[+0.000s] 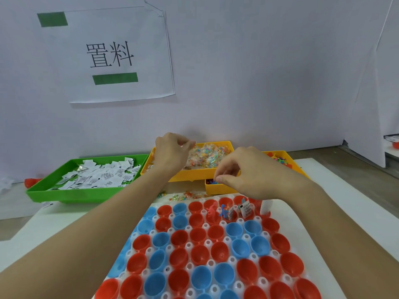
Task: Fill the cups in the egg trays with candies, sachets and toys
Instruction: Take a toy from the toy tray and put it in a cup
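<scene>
A white egg tray (278, 205) holds red and blue cups (198, 257) in front of me. Three far-row cups on the right hold small toys and white sachets (246, 209). My left hand (172, 154) hovers over the yellow tray of clear candy packets (207, 156), fingers curled and pinching a packet at its tips. My right hand (244, 171) hangs above the small yellow bin (212, 188), its thumb and fingers pinched together on something tiny that I cannot make out.
A green tray of white sachets (97, 175) stands at the left. Another yellow tray of coloured toys (280, 160) sits behind my right hand. Loose candy packets (183, 196) lie between trays. A paper sign (108, 55) hangs on the wall.
</scene>
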